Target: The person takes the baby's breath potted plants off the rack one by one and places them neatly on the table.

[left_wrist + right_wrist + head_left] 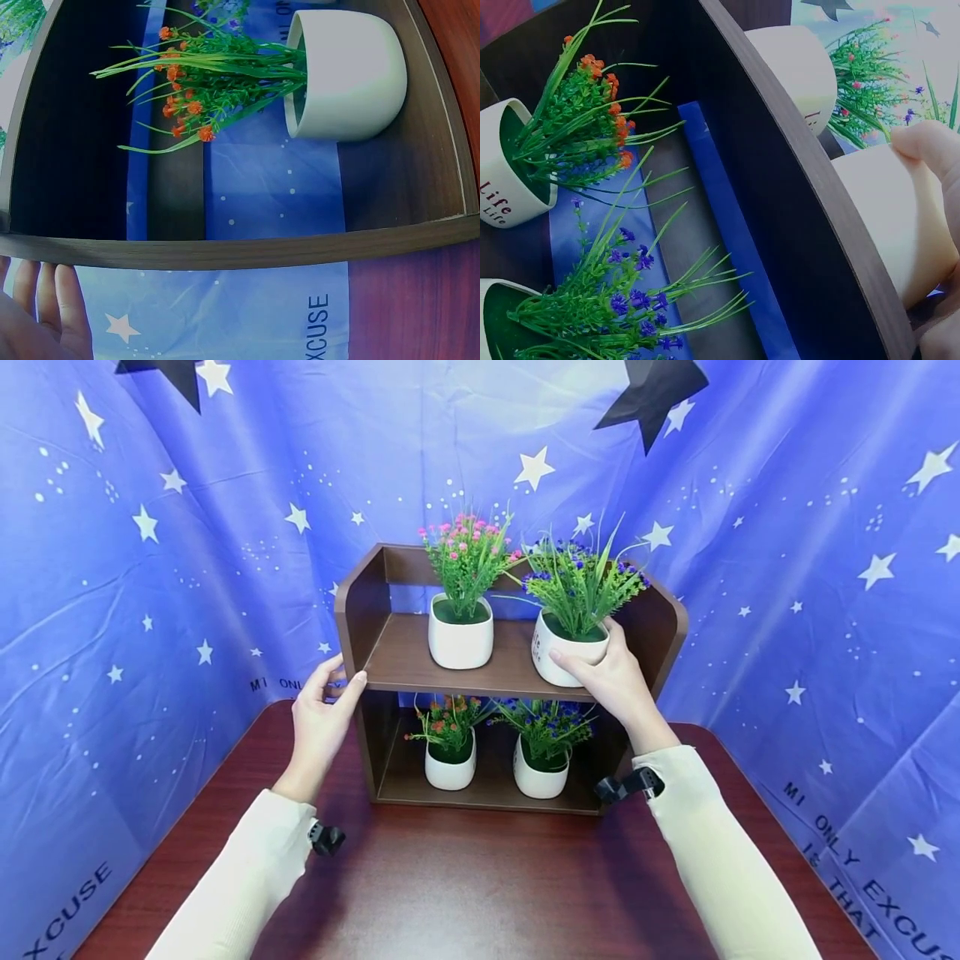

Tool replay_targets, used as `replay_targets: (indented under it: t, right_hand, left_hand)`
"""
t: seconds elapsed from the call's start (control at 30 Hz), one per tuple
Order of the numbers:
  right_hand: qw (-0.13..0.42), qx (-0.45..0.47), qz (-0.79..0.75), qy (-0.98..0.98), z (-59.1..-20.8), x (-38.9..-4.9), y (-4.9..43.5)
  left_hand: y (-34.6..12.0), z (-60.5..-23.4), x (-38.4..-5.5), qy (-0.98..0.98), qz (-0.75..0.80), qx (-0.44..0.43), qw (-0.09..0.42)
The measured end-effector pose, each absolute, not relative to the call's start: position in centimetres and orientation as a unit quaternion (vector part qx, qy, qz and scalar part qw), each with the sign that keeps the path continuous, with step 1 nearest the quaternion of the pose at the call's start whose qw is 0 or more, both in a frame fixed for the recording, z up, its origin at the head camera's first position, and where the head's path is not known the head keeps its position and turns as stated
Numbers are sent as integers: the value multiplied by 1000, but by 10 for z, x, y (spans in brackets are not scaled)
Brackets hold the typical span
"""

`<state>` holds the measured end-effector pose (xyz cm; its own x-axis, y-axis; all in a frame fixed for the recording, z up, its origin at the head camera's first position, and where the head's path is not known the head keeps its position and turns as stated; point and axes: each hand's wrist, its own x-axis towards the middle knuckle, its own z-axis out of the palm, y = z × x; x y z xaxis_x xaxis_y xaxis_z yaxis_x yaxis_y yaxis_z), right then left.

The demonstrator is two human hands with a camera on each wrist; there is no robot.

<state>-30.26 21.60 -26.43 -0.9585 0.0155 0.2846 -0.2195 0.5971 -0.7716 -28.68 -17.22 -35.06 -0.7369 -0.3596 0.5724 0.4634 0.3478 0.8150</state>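
Note:
In the head view, my right hand (611, 672) holds a white pot of purple-blue flowers (573, 647) at the right of the upper shelf, thumb in front and fingers round its far side. My left hand (324, 714) touches the left side of a brown two-tier shelf (412, 649), thumb tip at its front edge. The left wrist view shows the fingers (71, 300) fairly straight against the outer panel. Left of the held pot stands a white pot with pink flowers (461, 635). Below are an orange-flowered pot (450, 766) and another blue-flowered pot (540, 777).
The shelf stands on a dark red table (450, 877). A blue curtain (247, 527) printed with stars and lettering hangs behind and on both sides. Raised side panels (667, 618) flank the upper tier.

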Motion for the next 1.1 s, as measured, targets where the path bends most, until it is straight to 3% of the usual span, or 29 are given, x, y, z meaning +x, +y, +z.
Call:
replay_targets:
  t: [1.1]
  right_hand:
    - [116,101,441,-884,-263,-259,236]
  left_hand:
    - [-170,-347,-284,-744,-564,-25,358]
